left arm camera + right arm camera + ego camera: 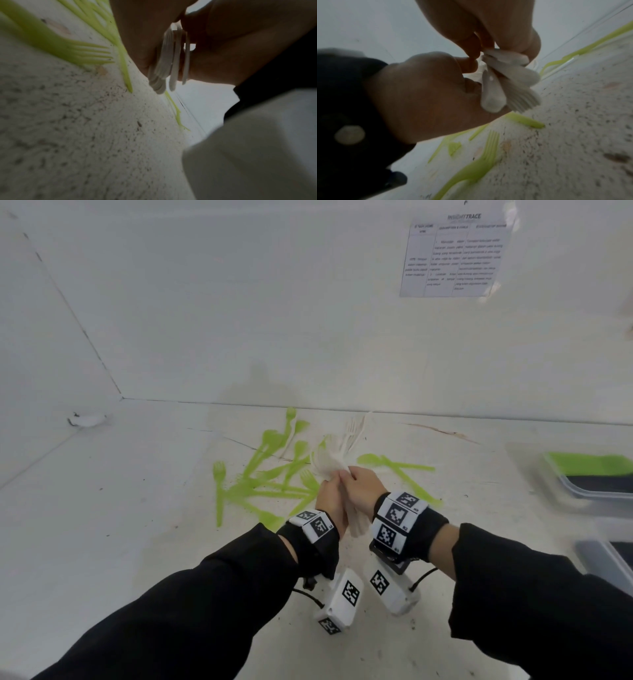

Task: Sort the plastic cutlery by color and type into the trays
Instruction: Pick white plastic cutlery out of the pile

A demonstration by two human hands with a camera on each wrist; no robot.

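Note:
Both hands meet over the middle of the table around one bundle of white cutlery point(337, 455). My left hand point(331, 491) grips its handles, which hang below the palm in the left wrist view as white handles point(171, 60). My right hand point(359, 484) pinches the bundle from the right. In the right wrist view the white spoon and fork heads point(505, 88) fan out between the fingers. Several green forks, spoons and knives point(270, 477) lie scattered on the table under and around the hands; one green fork point(484, 155) lies just below.
A clear tray point(582, 491) holding green cutlery stands at the right edge. A second tray point(596, 556) sits nearer me on the right. The white wall runs close behind the pile, with a printed sheet point(455, 254) on it. Wrist camera housings point(394, 590) hang below both wrists.

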